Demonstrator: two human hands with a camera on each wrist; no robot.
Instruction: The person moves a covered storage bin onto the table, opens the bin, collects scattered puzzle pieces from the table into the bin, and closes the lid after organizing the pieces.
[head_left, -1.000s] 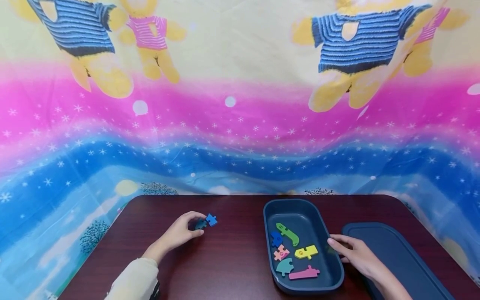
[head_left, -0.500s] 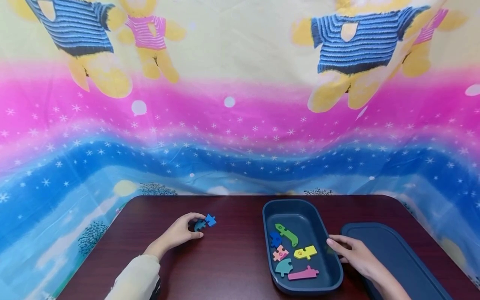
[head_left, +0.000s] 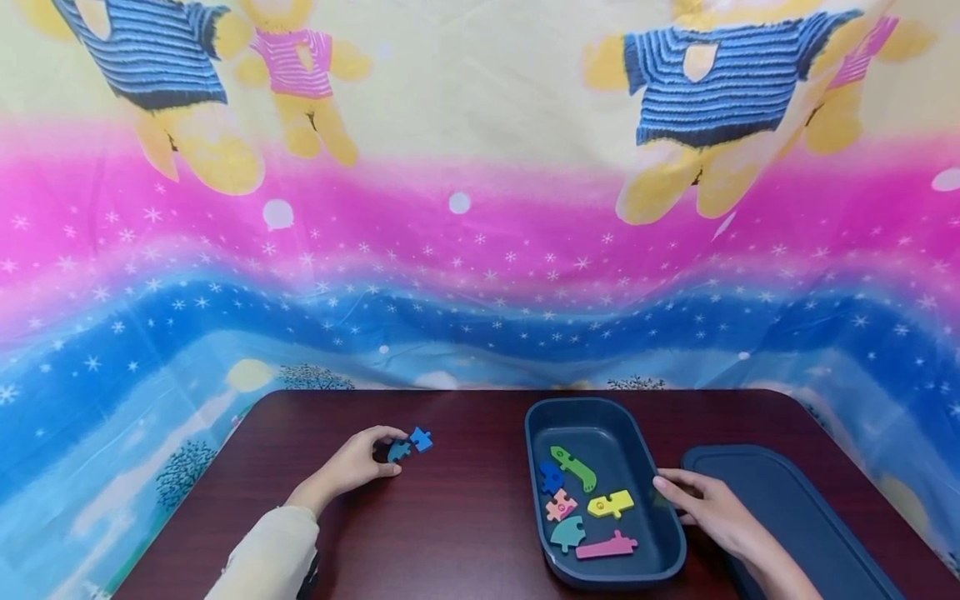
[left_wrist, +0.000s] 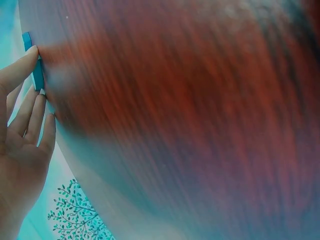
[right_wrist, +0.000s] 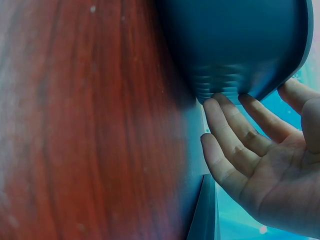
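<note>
My left hand (head_left: 352,463) is spread around a teal puzzle piece (head_left: 399,452) on the table, index finger along its far side and thumb on its near side. A blue puzzle piece (head_left: 422,439) sits right against the teal one, beyond my fingertips. In the left wrist view the teal piece (left_wrist: 37,75) shows edge-on behind my thumb. My right hand (head_left: 708,504) grips the right side of a dark blue plastic box (head_left: 656,533), thumb at the rim and fingers against the outer wall. The right wrist view shows those fingers (right_wrist: 232,125) at the ridged wall.
Inside the box lie green (head_left: 573,469), dark blue (head_left: 551,477), salmon (head_left: 561,505), yellow (head_left: 611,504), teal (head_left: 567,533) and pink (head_left: 607,545) puzzle pieces. A dark lid (head_left: 780,508) lies right of the box. A printed curtain (head_left: 450,275) hangs behind the dark wooden table (head_left: 450,533).
My left thumb has moved slightly away from the teal piece, and the hand has shifted a little left. Both pieces stay where they were. The right hand keeps its hold on the box.
</note>
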